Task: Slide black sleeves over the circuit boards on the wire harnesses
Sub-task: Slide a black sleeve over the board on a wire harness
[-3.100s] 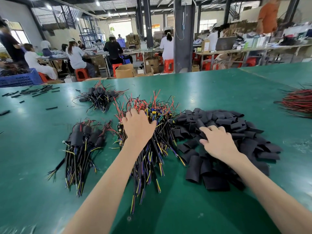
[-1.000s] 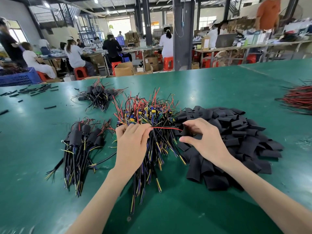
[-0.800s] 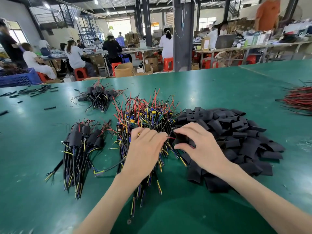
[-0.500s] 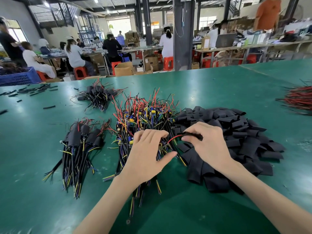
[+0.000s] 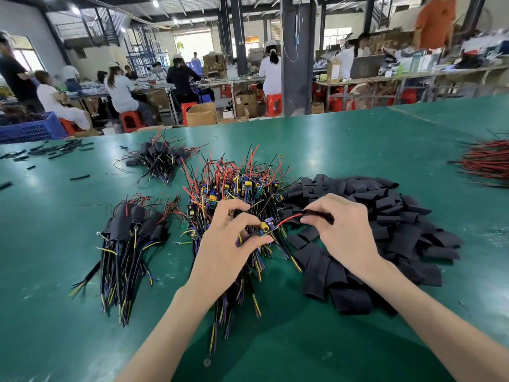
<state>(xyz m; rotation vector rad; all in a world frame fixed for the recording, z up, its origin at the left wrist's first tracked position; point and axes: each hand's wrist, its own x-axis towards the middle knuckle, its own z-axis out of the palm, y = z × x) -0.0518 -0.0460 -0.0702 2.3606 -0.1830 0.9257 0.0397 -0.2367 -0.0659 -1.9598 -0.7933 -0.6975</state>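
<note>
**Sleeving one harness.** The left grip [image 5: 228,244] pinches a small circuit board with yellow and blue components [image 5: 266,226] between thumb and curled fingers. The board is held just above the heap of unsleeved multicoloured wire harnesses [image 5: 234,186] on the green bench [image 5: 358,139]. The right grip [image 5: 344,232] is closed, thumb against fingertips, on a flattened black tubular sleeve [image 5: 319,215]. The board's thin red lead wire [image 5: 289,218] runs to the sleeve's mouth. Beneath this grip lies the pile of loose black sleeves [image 5: 385,216].

The board is probably light and rigid, and its raised components may snag, so it is best held by its edges. The sleeve looks soft and collapses flat. Squeezing its folded edges should open the mouth. The wires are limp and give no pushing support.
</note>
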